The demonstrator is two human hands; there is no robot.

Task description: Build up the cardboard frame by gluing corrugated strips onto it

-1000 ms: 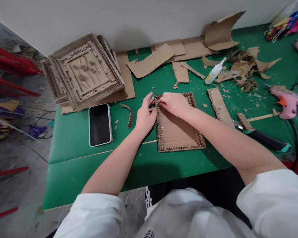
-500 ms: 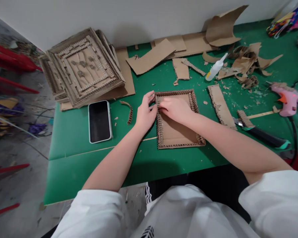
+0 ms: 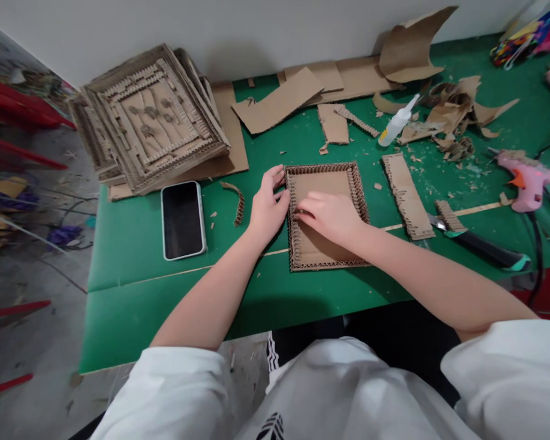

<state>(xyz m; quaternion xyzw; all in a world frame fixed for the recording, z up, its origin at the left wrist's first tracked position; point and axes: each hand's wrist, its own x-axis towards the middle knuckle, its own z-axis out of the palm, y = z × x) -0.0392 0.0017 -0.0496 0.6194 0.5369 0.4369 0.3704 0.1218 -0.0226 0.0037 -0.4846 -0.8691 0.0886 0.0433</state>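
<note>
A small cardboard panel (image 3: 324, 183) with a border of corrugated strips lies flat on the green table (image 3: 132, 244). My left hand (image 3: 268, 205) rests against its left edge, fingers curled on the outer side of the border. My right hand (image 3: 330, 214) lies on the panel, fingertips pressed on the inner side of the left border strip. Neither hand lifts anything.
A stack of finished cardboard frames (image 3: 149, 119) sits back left, a phone (image 3: 182, 219) beside it. A curved corrugated scrap (image 3: 238, 201), cardboard offcuts (image 3: 279, 101), a glue bottle (image 3: 396, 125), a corrugated strip piece (image 3: 406, 192), a knife (image 3: 481, 247) and a pink glue gun (image 3: 527, 177) lie around.
My right hand has slid down the left border strip toward me, uncovering the panel's upper part. The left hand has stayed at the left edge.
</note>
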